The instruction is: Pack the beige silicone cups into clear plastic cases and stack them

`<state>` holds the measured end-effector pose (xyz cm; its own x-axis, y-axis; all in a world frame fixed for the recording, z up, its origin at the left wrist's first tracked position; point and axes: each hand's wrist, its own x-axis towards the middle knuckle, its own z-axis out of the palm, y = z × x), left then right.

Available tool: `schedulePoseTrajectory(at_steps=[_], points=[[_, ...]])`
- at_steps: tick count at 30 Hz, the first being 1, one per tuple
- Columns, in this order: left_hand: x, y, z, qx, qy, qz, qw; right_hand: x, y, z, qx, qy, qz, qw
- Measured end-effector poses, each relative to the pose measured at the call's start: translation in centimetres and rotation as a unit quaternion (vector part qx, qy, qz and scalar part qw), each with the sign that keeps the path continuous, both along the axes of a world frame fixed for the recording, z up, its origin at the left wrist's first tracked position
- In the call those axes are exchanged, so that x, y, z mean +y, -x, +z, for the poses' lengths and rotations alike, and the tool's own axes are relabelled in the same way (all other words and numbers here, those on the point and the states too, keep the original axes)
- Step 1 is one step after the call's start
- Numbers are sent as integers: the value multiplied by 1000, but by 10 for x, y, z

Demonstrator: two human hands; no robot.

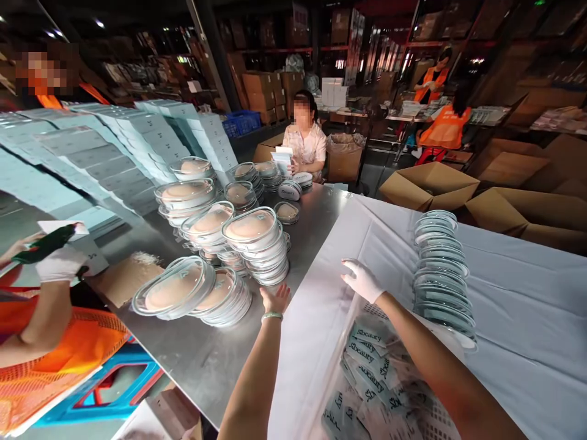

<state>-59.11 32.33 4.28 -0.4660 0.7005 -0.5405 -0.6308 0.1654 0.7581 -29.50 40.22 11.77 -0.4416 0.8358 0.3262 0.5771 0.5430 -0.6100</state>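
My left hand (276,299), bare with a bangle at the wrist, is open at the foot of a stack of clear oval cases (263,244) with peach-coloured contents. Whether it touches the lowest case I cannot tell. My right hand (363,281), in a white glove, hovers over the white-covered table (316,330), fingers stretched out and holding nothing. Below it is a white plastic basket (440,415) full of small printed sachets (369,373). To its right stands a tall row of clear oval lids or trays (443,275). One case (174,287) leans tilted on the front left stack.
A co-worker in an orange vest (55,342) is close on the left, holding a dark green tool (48,244). Piles of pale boxes (105,153) stand behind. Another person (305,143) sits across the metal table (202,354). Open cartons (428,186) line the far right edge.
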Motion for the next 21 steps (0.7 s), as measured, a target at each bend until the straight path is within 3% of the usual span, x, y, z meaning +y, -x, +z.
schedulePoseTrajectory(at_steps=[4, 7, 10, 12, 14, 17, 21], points=[[-28, -30, 7, -39, 15, -2, 999, -32, -46, -7, 8, 50, -24, 998], [-72, -62, 5, 37, -41, -125, 991, -66, -98, -5, 8, 70, -55, 996], [-128, -92, -6, 207, -46, -301, 930, -94, -164, -5, 38, 37, -111, 992], [-163, -108, -16, 306, -23, -362, 880, -105, -214, -11, 75, 6, -162, 984], [-187, -119, -25, 378, -10, -373, 847, -111, -264, -24, 118, 17, -219, 968], [-204, -128, -34, 467, 27, -333, 819, -119, -338, -51, 186, 78, -270, 941], [-209, -131, -26, 571, 96, -247, 777, -130, -430, -82, 196, 101, -295, 930]])
